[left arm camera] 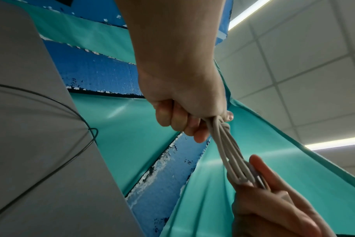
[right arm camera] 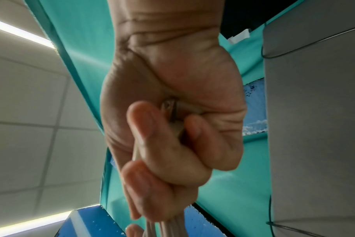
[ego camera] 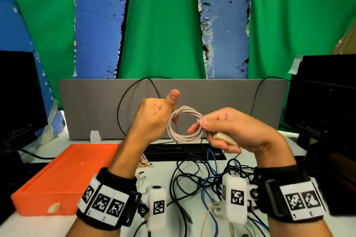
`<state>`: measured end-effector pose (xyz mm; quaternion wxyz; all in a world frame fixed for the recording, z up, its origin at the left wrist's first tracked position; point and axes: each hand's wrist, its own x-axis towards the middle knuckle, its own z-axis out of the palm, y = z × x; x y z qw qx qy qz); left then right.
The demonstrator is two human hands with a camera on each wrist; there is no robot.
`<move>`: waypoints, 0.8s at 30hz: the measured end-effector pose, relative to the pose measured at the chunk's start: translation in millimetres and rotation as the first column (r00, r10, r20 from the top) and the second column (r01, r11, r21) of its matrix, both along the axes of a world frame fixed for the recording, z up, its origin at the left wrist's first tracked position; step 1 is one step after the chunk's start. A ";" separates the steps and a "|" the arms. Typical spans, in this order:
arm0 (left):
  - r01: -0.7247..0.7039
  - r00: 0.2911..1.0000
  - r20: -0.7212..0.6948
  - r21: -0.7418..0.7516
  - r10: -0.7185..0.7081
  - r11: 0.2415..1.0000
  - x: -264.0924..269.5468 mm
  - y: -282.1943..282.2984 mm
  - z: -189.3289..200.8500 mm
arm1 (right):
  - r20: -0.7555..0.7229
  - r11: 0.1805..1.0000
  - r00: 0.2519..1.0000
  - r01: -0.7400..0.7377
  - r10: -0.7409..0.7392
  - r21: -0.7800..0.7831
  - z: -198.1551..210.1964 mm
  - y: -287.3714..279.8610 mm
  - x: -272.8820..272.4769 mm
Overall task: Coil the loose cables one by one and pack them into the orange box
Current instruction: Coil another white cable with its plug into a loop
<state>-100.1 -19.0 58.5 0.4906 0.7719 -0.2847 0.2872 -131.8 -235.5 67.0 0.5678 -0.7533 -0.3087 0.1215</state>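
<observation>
Beige cable [ego camera: 185, 125] wound into a small ring, held up in the air between both hands, above the tangle of loose cables [ego camera: 204, 179]. Left hand [ego camera: 154, 115] gripping the ring's left side, thumb raised. Right hand [ego camera: 229, 131] pinching the right side, also clasping the cable's plug [ego camera: 224, 137]. Orange box [ego camera: 63, 177] lying lower left on the desk, nearer the left hand, seemingly empty.

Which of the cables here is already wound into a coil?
The beige cable, held up between the left hand and right hand. The black and blue cables lie loose and tangled on the table.
</observation>
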 end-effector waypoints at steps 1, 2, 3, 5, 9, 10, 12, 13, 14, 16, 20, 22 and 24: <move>-0.024 1.000 0.000 0.001 0.024 1.000 0.9 -1.4 -0.9 | -0.010 0.999 1.000 0.000 0.000 0.039 -1.0 0.5 3.0; -0.027 1.000 -0.005 0.009 0.027 1.000 2.7 -1.1 -0.9 | -0.019 0.997 1.000 0.008 -0.007 0.078 -2.4 2.0 5.7; 0.002 1.000 -0.022 0.029 -0.001 1.000 5.3 1.2 -0.6 | -0.021 0.994 0.999 0.030 -0.027 0.109 -3.6 5.0 8.6; 0.129 0.988 -0.097 0.091 -0.120 0.988 10.4 9.2 0.1 | 0.009 0.986 0.991 0.132 -0.134 0.103 -5.8 10.0 14.3; 0.222 0.965 -0.196 0.253 -0.174 0.942 9.9 28.1 5.7 | 0.070 0.963 0.961 0.266 -0.268 0.031 -7.6 11.1 20.2; 0.213 0.965 -0.210 0.266 -0.159 0.940 8.6 29.8 6.4 | 0.061 0.968 0.966 0.251 -0.251 0.010 -8.8 11.5 20.1; 0.190 0.965 -0.223 0.241 -0.137 0.952 6.1 29.9 7.4 | 0.043 0.973 0.972 0.232 -0.231 -0.012 -12.0 15.6 19.0; 0.186 0.963 -0.235 0.206 -0.136 0.961 5.8 28.3 8.0 | 0.041 0.973 0.972 0.233 -0.232 -0.004 -13.1 18.4 18.6; 0.183 0.959 -0.248 0.164 -0.139 0.969 5.2 26.2 8.5 | 0.040 0.973 0.972 0.232 -0.232 0.016 -14.0 20.6 18.7; 0.150 0.961 -0.251 0.132 -0.113 0.980 5.6 23.8 8.8 | 0.024 0.972 0.974 0.222 -0.225 0.073 -14.2 23.3 19.4; 0.080 0.970 -0.241 0.238 -0.021 0.968 4.6 25.3 8.3 | -0.020 0.974 0.979 0.203 -0.202 0.105 -16.0 25.8 20.3; 0.064 0.959 -0.282 0.248 0.008 0.967 7.0 27.4 7.5 | -0.024 0.966 0.968 0.252 -0.251 0.063 -17.9 26.6 22.8; 0.035 0.943 -0.329 0.264 0.055 0.964 14.8 31.4 4.5 | 0.022 0.936 0.936 0.351 -0.351 0.010 -17.8 23.4 25.3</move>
